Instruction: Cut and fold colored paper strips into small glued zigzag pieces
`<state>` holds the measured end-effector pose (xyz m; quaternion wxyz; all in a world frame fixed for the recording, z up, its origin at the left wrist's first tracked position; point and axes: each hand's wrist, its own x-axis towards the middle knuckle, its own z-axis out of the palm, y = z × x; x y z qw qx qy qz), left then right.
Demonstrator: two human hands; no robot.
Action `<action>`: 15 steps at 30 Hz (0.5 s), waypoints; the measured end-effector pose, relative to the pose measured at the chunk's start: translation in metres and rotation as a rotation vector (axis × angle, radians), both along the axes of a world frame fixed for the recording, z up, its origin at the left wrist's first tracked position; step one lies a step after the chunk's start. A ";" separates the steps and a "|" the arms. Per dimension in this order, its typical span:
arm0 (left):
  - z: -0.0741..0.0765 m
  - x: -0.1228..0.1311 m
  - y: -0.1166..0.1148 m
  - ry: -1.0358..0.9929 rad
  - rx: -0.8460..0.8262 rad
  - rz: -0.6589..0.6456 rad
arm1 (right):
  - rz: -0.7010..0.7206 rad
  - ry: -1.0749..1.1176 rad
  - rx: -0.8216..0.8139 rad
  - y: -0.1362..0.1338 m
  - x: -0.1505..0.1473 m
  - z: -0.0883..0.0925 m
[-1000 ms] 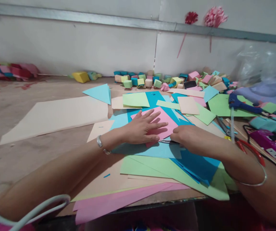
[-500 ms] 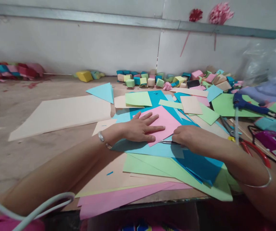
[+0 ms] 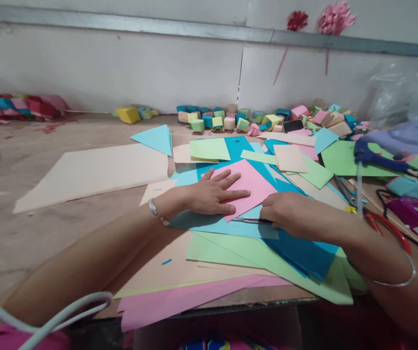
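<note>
My left hand lies flat with its fingers spread on a pink sheet of paper, pressing it against the stack. Just right of it, my right hand is closed round a slim metal-bladed tool. The blade points left, by the near corner of the pink sheet; its handle is hidden in my fist, so its exact kind does not show. Beneath lie a light blue sheet, dark blue paper and light green paper.
Several small folded paper cubes line the wall. At right are a blue glue gun, scissors with red handles and a purple power strip. A large cream sheet lies left; a white cable loops in front.
My right hand has moved the tool slightly down and left, away from the pink sheet's edge. My left hand stays in place on the sheet.
</note>
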<state>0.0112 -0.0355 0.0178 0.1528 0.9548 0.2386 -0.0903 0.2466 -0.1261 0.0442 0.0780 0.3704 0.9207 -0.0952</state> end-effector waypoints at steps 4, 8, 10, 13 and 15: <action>-0.001 0.000 0.000 0.001 0.004 0.017 | 0.054 -0.009 0.053 -0.002 -0.003 -0.005; -0.002 0.000 0.000 -0.010 0.001 0.018 | 0.080 -0.006 0.040 -0.004 -0.003 -0.005; -0.002 0.000 0.000 -0.011 0.002 0.017 | 0.092 0.008 -0.013 -0.005 -0.003 -0.002; 0.000 -0.001 -0.001 -0.022 0.007 0.009 | 0.072 0.048 -0.097 0.001 0.003 0.006; 0.001 -0.001 -0.002 -0.047 0.014 -0.002 | 0.022 0.085 -0.101 0.010 0.017 0.010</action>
